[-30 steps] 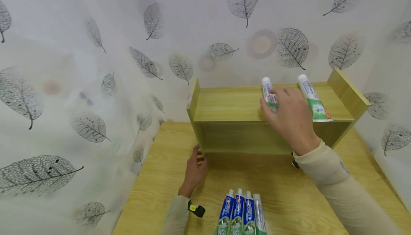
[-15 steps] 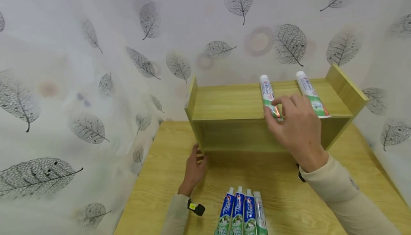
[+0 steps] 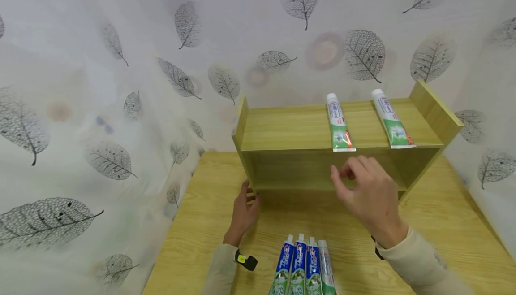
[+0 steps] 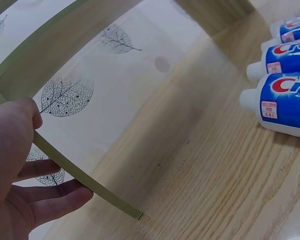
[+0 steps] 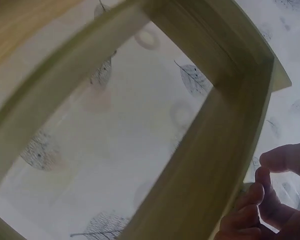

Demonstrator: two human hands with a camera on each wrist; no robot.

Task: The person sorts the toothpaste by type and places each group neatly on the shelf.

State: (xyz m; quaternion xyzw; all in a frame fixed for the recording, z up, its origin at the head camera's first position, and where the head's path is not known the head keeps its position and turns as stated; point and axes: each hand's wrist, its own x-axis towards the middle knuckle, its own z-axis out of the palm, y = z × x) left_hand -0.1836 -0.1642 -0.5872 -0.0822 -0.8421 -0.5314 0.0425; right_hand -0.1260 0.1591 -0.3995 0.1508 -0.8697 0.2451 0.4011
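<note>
Head view. Right hand [image 3: 368,192], right of centre, holds nothing: fingers loosely curled, thumb and forefinger tips near each other. Left top tube [image 3: 339,124] lies up-frame and slightly left of it, on the upper board of the wooden shelf [image 3: 282,129], apart from the fingers. Its long axis runs steeply, cap leaning upper left, flat end at the board's front edge. Right top tube [image 3: 393,120] leans likewise, well apart from the first. Lower centre, on the table [image 3: 201,214]: three blue tubes [image 3: 298,268] side by side, one white tube [image 3: 327,268] ending the row at right, all caps up-frame. White tube is down-left of the right hand, the nearer hand in frame; left hand [image 3: 243,212] is nearer the leftmost blue one.

Left wrist view. Left hand, lower left, grips the shelf's end panel. Blue tubes at upper right, well apart, caps pointing left.

Right wrist view. Right hand at lower right, nothing pinched. No tube visible; contact with shelf edge cannot be told.
</note>
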